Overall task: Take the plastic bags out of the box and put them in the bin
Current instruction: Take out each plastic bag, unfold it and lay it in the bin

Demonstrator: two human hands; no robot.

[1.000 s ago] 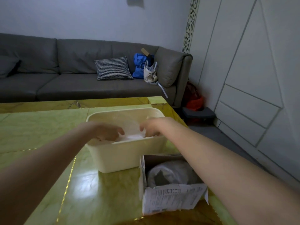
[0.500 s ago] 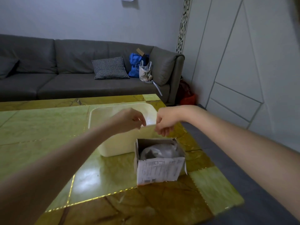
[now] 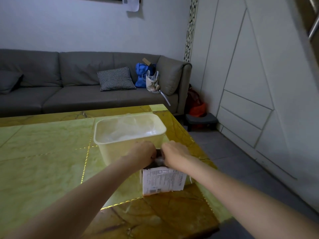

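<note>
Two hands, left hand point(image 3: 144, 153) and right hand point(image 3: 174, 155), fingers curled on plastic bag point(image 3: 159, 159) inside box point(image 3: 164, 181), bin point(image 3: 129, 135) just behind.

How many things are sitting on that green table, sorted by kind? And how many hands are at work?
Bins: 1, the cream bin holding clear plastic
Boxes: 1, the cardboard box in front of it
Hands: 2, the left hand and right hand, both reaching into the box
Total: 4
Bags inside the box are mostly hidden, so I left them uncounted.
</note>
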